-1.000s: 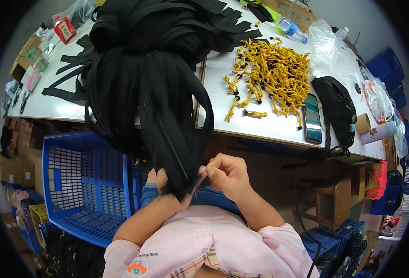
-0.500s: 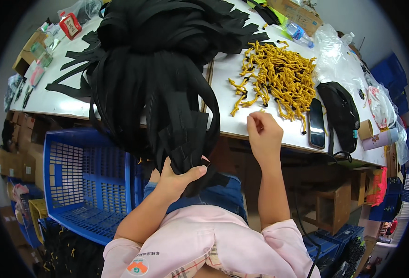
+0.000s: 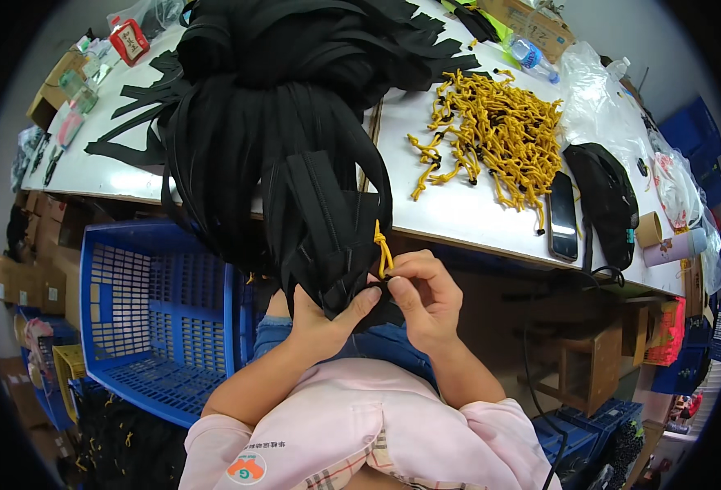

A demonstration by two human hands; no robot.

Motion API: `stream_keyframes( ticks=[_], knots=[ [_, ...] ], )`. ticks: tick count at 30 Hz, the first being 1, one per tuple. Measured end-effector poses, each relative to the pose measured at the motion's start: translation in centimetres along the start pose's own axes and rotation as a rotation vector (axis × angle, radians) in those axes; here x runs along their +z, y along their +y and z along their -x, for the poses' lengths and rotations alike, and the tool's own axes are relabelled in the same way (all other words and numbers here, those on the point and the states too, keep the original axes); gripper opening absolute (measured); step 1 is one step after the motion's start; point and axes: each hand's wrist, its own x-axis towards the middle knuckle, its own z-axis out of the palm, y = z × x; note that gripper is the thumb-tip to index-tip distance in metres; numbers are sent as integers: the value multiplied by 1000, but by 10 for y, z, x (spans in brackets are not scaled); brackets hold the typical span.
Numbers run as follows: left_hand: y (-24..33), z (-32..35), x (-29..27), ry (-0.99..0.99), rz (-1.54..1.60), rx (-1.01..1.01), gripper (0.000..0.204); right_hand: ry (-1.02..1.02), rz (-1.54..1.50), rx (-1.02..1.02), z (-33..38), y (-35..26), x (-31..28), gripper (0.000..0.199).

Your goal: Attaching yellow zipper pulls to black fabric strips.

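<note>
A large bundle of long black zipper strips (image 3: 271, 139) drapes over the table's front edge toward my lap. The ends of several strips are gripped in my left hand (image 3: 325, 322), its thumb pressed over them. Close beside that thumb, my right hand (image 3: 427, 298) pinches a knotted yellow cord pull (image 3: 383, 249) between thumb and fingers. The cord's loop points up against the black strips; its lower end is hidden by my fingertips, so I cannot tell whether it is attached. A pile of similar yellow cord pulls (image 3: 499, 139) with black ends lies on the table to the right.
On the white table (image 3: 434, 216) are a phone (image 3: 562, 216), a black pouch (image 3: 605, 204), a pinkish cup (image 3: 675, 247), a plastic bottle (image 3: 534, 59) and clear plastic bags (image 3: 593, 98). A blue crate (image 3: 164, 327) stands below at left. Wooden stool-like furniture (image 3: 585, 367) is under the table at right.
My right hand has come from the table edge by the pile down to my left hand, and a yellow cord pull now shows in it. The left hand keeps its grip on the strips.
</note>
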Motion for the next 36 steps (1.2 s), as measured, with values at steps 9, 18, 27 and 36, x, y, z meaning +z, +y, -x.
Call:
stream_keyframes(
  ticks=[9,18,27,36],
  knots=[
    [0,4,2,94,49,88,18,49,24,98,11,-6,15,11],
    [-2,3,-9,-24,248,-147,22,-11,-442,336,11,-6,9,7],
    [2,4,-9,-100,5,34,21,-73,-645,650,8,-9,7,5],
    [8,4,-13,-108,-166,152,18,-208,-373,387,13,-6,3,15]
  ],
)
